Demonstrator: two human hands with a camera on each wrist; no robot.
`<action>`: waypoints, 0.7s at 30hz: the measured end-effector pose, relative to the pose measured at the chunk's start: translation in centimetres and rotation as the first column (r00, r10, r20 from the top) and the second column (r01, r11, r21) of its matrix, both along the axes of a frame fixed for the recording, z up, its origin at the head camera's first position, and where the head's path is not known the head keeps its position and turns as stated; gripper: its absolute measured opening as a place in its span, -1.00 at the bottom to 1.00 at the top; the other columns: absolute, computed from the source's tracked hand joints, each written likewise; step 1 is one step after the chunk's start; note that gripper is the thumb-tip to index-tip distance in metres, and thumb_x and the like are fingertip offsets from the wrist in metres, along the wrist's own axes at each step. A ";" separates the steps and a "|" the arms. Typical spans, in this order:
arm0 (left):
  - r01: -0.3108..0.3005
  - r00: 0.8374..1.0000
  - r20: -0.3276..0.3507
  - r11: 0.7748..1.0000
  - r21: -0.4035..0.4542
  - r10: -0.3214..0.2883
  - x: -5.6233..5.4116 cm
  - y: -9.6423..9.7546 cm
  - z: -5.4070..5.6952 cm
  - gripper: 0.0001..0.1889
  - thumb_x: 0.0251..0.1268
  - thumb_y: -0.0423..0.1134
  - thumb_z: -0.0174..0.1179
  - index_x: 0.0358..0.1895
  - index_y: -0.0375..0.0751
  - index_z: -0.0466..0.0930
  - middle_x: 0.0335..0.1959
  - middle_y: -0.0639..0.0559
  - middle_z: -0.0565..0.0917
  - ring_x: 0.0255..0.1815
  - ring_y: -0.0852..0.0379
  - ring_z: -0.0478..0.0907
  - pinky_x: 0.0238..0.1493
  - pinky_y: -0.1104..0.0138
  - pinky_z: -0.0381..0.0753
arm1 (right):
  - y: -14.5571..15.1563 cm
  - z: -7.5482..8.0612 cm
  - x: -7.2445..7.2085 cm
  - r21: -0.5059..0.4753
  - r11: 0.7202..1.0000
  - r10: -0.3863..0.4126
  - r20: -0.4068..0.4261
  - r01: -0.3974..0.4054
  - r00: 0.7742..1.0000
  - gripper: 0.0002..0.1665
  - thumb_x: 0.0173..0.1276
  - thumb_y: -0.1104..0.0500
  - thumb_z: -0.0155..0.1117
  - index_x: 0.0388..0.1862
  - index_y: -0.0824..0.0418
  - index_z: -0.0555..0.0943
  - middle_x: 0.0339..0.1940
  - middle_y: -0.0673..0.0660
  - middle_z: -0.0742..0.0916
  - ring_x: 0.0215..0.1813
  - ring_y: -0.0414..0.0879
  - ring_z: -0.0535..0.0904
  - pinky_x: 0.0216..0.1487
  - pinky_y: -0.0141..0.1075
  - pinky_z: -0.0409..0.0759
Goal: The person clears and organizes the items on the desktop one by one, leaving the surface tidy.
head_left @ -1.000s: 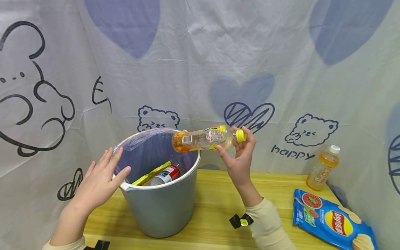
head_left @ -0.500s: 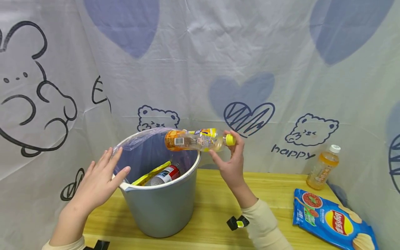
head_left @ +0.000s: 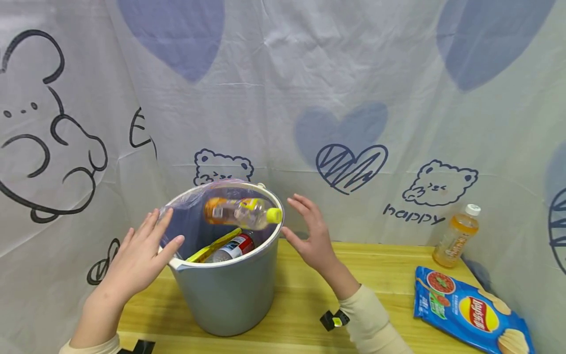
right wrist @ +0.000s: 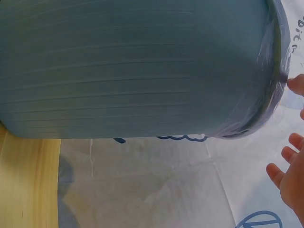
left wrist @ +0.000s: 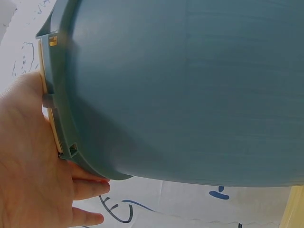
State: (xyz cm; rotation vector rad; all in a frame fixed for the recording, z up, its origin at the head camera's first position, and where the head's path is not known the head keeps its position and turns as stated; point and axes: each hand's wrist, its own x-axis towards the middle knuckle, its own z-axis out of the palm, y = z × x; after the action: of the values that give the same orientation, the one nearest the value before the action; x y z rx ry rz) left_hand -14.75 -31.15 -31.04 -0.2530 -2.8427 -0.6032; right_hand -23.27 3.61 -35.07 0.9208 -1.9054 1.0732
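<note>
A grey trash bin (head_left: 225, 300) with a white rim and a clear purple liner stands on the wooden table. Inside its mouth, a plastic bottle (head_left: 240, 212) with a yellow cap and orange base is falling, blurred and apart from any hand. My right hand (head_left: 311, 236) is spread just right of the rim, holding nothing. On the left, my left hand (head_left: 141, 255) rests against the bin's rim with straight fingers; the left wrist view shows the palm (left wrist: 38, 156) beside the rim. Deeper in the bin lie a red-labelled bottle (head_left: 236, 247) and a yellow wrapper (head_left: 210, 247).
At the right of the table (head_left: 318, 290) lies a blue Lay's chip bag (head_left: 473, 309). Behind it stands an orange drink bottle (head_left: 457, 238) with a white cap. A printed cloth (head_left: 283, 98) hangs around the back and sides.
My right hand moved left with the yellow-capped bottle over the bin and let it go; the bottle is now lower, within the bin's mouth. My left hand stayed at the rim.
</note>
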 end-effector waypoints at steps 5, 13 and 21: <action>0.001 1.000 -0.008 1.000 0.002 -0.001 0.1 0.0 0.1 -0.21 0.50 0.22 -0.20 0.58 -0.17 -0.14 0.56 -0.44 -0.13 0.57 -0.41 -0.19 0.40 -0.42 -0.28 | 0.1 -0.2 0.1 0.005 1.000 0.007 0.007 -0.007 1.000 -0.31 0.18 0.26 0.39 0.32 0.26 0.44 0.36 0.24 0.49 0.42 0.13 0.39 0.44 -0.06 0.38; -0.007 1.000 -0.008 1.000 -0.005 0.007 0.2 0.0 -0.1 -0.21 0.50 0.24 -0.22 0.58 -0.16 -0.14 0.56 -0.43 -0.13 0.57 -0.40 -0.18 0.41 -0.41 -0.28 | 1.1 -0.9 0.3 -0.003 1.000 -0.018 0.015 0.018 1.000 -0.31 0.18 0.31 0.36 0.33 0.24 0.43 0.36 0.22 0.50 0.42 0.13 0.38 0.40 0.05 0.38; -0.009 1.000 -0.002 1.000 0.003 0.009 0.1 0.1 0.1 -0.21 0.50 0.23 -0.21 0.58 -0.17 -0.12 0.57 -0.41 -0.15 0.58 -0.39 -0.18 0.42 -0.39 -0.28 | 2.9 -2.5 0.2 0.018 0.997 -0.069 0.048 0.069 0.996 -0.29 0.19 0.31 0.36 0.35 0.22 0.42 0.36 0.19 0.50 0.41 0.12 0.38 0.40 -0.01 0.38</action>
State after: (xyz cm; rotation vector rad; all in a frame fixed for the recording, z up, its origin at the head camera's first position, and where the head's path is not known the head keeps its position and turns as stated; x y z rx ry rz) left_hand -14.63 -31.03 -30.95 -0.2403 -2.8396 -0.6046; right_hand -23.09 6.51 -37.54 0.8385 -1.9740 1.0493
